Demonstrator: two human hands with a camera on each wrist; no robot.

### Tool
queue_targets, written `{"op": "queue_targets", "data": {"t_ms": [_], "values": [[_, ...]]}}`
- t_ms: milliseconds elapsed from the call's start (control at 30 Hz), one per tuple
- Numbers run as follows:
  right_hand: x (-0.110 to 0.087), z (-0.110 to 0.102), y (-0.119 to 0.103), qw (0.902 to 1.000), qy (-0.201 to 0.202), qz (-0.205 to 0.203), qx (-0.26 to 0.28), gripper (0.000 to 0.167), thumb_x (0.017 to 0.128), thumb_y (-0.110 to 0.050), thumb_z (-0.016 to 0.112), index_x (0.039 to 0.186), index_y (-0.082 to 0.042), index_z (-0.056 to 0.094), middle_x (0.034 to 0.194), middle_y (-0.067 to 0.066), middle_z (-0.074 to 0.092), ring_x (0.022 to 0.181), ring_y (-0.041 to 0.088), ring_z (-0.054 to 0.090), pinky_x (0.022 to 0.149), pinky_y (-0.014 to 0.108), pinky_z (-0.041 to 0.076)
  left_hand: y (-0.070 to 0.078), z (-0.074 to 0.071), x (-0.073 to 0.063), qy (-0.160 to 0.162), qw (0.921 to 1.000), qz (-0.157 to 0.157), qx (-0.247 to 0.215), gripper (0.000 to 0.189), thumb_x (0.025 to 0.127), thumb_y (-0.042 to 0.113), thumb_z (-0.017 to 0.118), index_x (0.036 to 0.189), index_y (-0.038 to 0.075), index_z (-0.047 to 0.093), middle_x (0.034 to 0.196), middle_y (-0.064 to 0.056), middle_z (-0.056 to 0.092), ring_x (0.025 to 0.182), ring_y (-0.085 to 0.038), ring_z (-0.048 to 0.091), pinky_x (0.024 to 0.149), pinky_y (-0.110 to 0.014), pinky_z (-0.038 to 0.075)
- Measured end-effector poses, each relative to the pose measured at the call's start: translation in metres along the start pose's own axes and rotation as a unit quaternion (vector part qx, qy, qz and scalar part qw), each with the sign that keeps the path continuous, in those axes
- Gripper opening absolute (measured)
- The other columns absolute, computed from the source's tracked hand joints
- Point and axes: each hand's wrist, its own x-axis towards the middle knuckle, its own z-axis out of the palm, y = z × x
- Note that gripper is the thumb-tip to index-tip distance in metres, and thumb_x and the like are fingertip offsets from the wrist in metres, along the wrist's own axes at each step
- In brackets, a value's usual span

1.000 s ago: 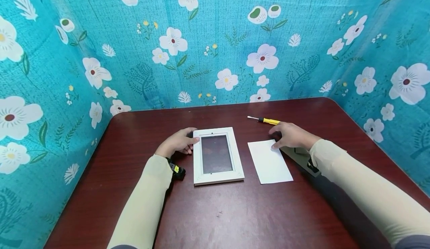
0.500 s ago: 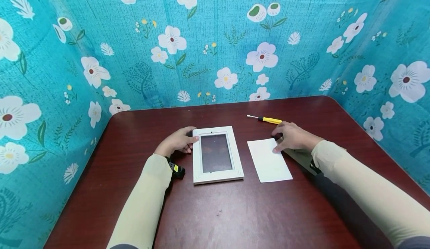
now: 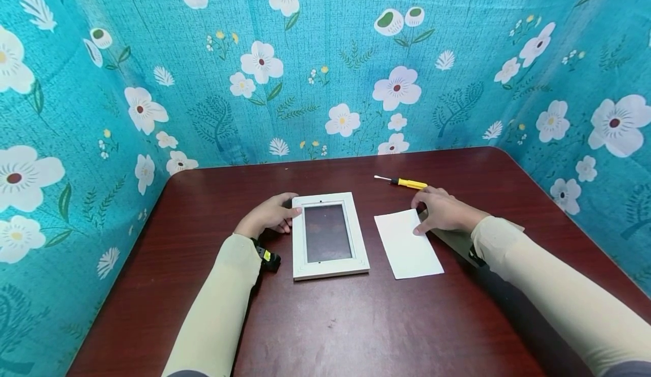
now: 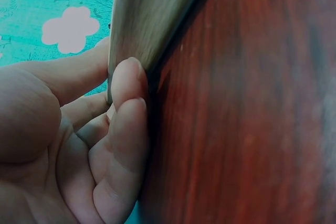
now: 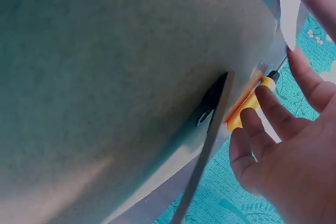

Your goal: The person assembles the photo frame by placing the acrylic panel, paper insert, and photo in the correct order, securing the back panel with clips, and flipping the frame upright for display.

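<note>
A white picture frame (image 3: pixel 333 268) with a dark, see-through middle lies on the table. At its upper left side my left hand (image 3: pixel 269 216) grips it, thumb over the front; in the left wrist view the curled fingers (image 4: pixel 128 129) touch the frame's side edge (image 4: pixel 157 9). To the right lies a white rectangular sheet (image 3: pixel 409 250). My right hand (image 3: pixel 446 211) pinches the sheet's right edge near the top. From the right wrist view, the sheet's edge (image 5: pixel 289 11) sits between thumb and index finger, while the other fingers are loosely bent.
A screwdriver (image 3: pixel 411 184) with a yellow handle lies just beyond my right hand. Under the right wrist is a grey-beige board (image 5: pixel 105 77) with a raised support leg (image 5: pixel 210 140), mostly covered by my arm in the head view. A flowered cloth (image 3: pixel 305 83) hangs behind the dark red table (image 3: pixel 325 332).
My right hand has shifted slightly right and toward me, its thumb now at the sheet's right edge. The sheet, frame and left hand stay about where they were.
</note>
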Motion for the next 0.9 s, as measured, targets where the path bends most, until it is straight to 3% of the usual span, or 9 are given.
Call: {"op": "queue_targets", "data": {"t_ms": [200, 433, 667, 900], "values": [[0.0005, 0.0032, -0.0013, 0.9988, 0.005, 0.006, 0.049, 0.061, 0.063, -0.035, 0.092, 0.105, -0.014, 0.055, 0.110, 0.012, 0.056, 0.096, 0.029, 0.048, 0.071, 0.038, 0.044, -0.0016, 0.0002, 0.0002, 0.000, 1.0000, -0.001, 0.001, 0.063, 0.098, 0.026, 0.061, 0.152, 0.017, 0.031, 0.077, -0.015, 0.058, 0.055, -0.020, 0.058, 0.057, -0.033, 0.054], [-0.0014, 0.0045, -0.0040, 0.9978, -0.001, 0.006, 0.066, 0.058, 0.065, -0.028, 0.092, 0.106, -0.014, 0.054, 0.117, 0.015, 0.057, 0.099, 0.030, 0.049, 0.078, 0.040, 0.046, -0.0028, 0.0005, 0.0010, 0.003, 1.0000, -0.007, 0.002, 0.063, 0.098, 0.027, 0.062, 0.152, 0.018, 0.031, 0.077, -0.015, 0.059, 0.055, -0.021, 0.058, 0.058, -0.033, 0.054], [-0.0041, 0.0053, -0.0062, 0.9951, 0.006, -0.001, 0.099, 0.059, 0.069, -0.016, 0.090, 0.115, -0.011, 0.051, 0.098, 0.007, 0.064, 0.088, 0.025, 0.058, 0.073, 0.035, 0.053, -0.0007, 0.0015, 0.0006, 0.007, 0.9999, -0.005, 0.011, 0.062, 0.098, 0.027, 0.061, 0.152, 0.017, 0.031, 0.077, -0.015, 0.059, 0.055, -0.021, 0.059, 0.058, -0.033, 0.054], [-0.0060, 0.0032, -0.0056, 0.9914, 0.025, -0.002, 0.128, 0.062, 0.076, -0.012, 0.085, 0.126, -0.007, 0.049, 0.089, 0.005, 0.062, 0.080, 0.023, 0.057, 0.067, 0.031, 0.052, -0.0009, 0.0015, -0.0004, 0.006, 0.9999, -0.007, 0.013, 0.062, 0.098, 0.027, 0.062, 0.152, 0.019, 0.032, 0.078, -0.016, 0.059, 0.057, -0.022, 0.060, 0.060, -0.034, 0.054]]}}
